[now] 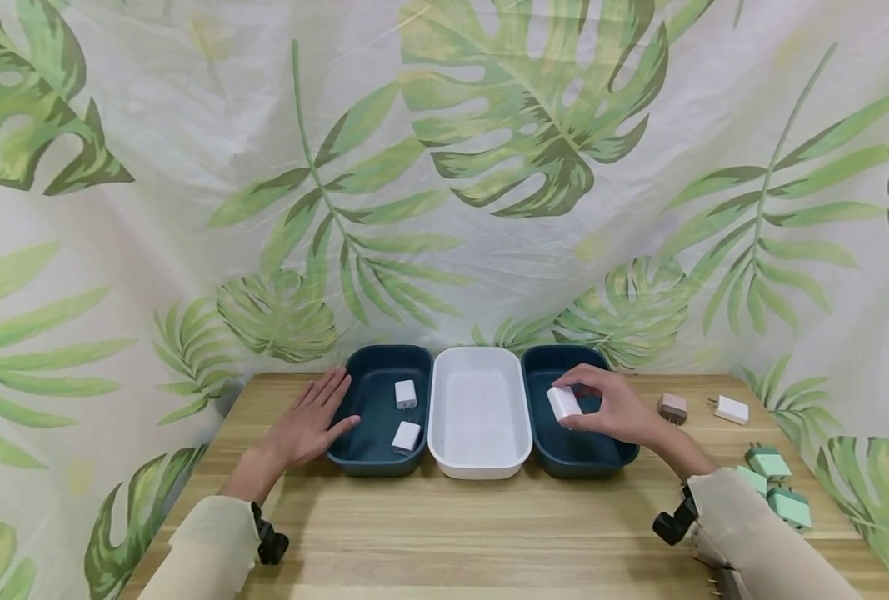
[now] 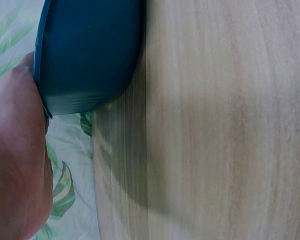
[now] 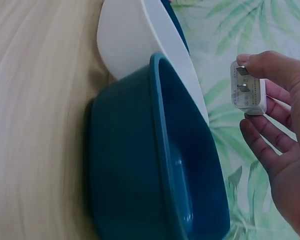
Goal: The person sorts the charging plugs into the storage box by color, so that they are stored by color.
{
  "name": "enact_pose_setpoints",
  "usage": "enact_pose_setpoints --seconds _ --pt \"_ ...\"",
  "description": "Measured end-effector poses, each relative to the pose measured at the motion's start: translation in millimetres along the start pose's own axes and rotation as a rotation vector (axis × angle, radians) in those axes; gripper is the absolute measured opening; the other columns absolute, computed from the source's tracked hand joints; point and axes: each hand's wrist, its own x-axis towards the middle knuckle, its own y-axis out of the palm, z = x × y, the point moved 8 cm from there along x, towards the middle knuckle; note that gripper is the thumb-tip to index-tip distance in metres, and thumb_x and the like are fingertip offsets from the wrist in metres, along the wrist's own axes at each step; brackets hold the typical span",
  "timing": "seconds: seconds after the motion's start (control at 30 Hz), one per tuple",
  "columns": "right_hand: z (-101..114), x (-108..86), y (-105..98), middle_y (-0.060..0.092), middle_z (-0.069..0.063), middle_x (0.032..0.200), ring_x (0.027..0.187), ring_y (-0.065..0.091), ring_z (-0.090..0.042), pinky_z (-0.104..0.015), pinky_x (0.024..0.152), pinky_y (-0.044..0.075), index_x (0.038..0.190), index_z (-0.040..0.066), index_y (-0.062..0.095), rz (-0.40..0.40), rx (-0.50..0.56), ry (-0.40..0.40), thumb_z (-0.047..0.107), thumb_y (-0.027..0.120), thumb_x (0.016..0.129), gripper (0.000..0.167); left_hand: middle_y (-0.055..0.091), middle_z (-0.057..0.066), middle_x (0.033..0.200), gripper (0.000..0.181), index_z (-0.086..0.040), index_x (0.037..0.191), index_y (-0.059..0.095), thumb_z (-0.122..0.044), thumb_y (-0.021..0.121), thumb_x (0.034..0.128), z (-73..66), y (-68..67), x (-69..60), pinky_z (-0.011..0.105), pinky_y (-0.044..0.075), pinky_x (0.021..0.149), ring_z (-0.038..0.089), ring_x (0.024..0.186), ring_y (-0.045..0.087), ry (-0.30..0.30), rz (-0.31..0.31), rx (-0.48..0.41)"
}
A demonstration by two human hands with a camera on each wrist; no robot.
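Pinched between the thumb and fingers of my right hand [image 1: 611,406] is a white plug-in charger [image 1: 564,403], held above the right dark blue bin [image 1: 590,462]. Its two metal prongs show in the right wrist view, where the charger [image 3: 248,88] is clear of the bin wall. With fingers extended, my left hand [image 1: 311,422] rests against the left rim of the other dark blue bin [image 1: 379,468]. Inside that left bin lie two white chargers, one farther back [image 1: 406,394] and one nearer [image 1: 407,437].
A white bin [image 1: 480,472] stands between the blue ones. Right of them on the wooden table [image 1: 444,533] lie a brown charger [image 1: 672,407], a white charger [image 1: 731,409] and several green chargers [image 1: 790,507]. More chargers are partly hidden by my right sleeve. Leaf-patterned cloth [image 1: 489,250] hangs behind.
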Motion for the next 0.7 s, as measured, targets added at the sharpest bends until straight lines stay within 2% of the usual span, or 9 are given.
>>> enact_pose_setpoints --seconds 0.1,0.23,0.37,0.5,0.7 --pt "5.8 6.9 5.7 0.071 0.000 0.121 0.101 0.063 -0.017 -0.034 0.087 0.059 0.124 0.016 0.075 0.009 0.016 -0.004 0.022 0.094 0.082 0.047 0.021 0.023 0.174 0.084 0.001 0.166 0.027 -0.057 0.048 0.1090 -4.4 -4.7 -1.6 0.066 0.021 0.125 0.044 0.160 0.018 -0.001 -0.009 -0.017" --pt "14.3 16.0 14.3 0.072 -0.001 0.120 0.101 0.064 -0.017 -0.037 0.086 0.061 0.123 0.015 0.076 0.013 0.029 -0.031 0.022 0.095 0.081 0.047 0.019 0.022 0.175 0.082 0.000 0.167 0.025 -0.053 0.049 0.1094 -6.1 -5.8 -2.3 0.064 0.018 0.127 0.043 0.161 0.016 -0.023 0.014 -0.013" --pt "20.5 23.8 23.8 0.072 0.001 0.119 0.100 0.065 -0.015 -0.034 0.086 0.061 0.122 0.015 0.076 0.023 0.041 -0.039 0.022 0.095 0.081 0.047 0.018 0.021 0.175 0.081 0.000 0.167 0.025 -0.053 0.048 0.1100 -6.4 -5.3 -2.4 0.063 0.017 0.128 0.041 0.162 0.014 -0.034 0.035 0.002" --pt "27.9 31.2 32.5 0.072 0.003 0.117 0.099 0.064 -0.014 -0.033 0.086 0.060 0.121 0.016 0.076 0.031 0.061 -0.047 0.021 0.095 0.080 0.046 0.019 0.021 0.175 0.081 -0.001 0.167 0.026 -0.053 0.048 0.1100 -6.1 -5.1 -1.8 0.063 0.017 0.128 0.041 0.162 0.015 -0.032 0.032 0.004" --pt "38.3 41.8 45.6 0.072 -0.002 0.117 0.100 0.066 -0.017 -0.044 0.089 0.061 0.122 0.012 0.076 0.049 0.113 -0.076 0.020 0.094 0.082 0.044 0.018 0.021 0.175 0.081 -0.001 0.167 0.025 -0.053 0.048 0.1100 -4.2 -4.2 -0.8 0.063 0.017 0.128 0.041 0.162 0.015 -0.028 0.023 -0.001"
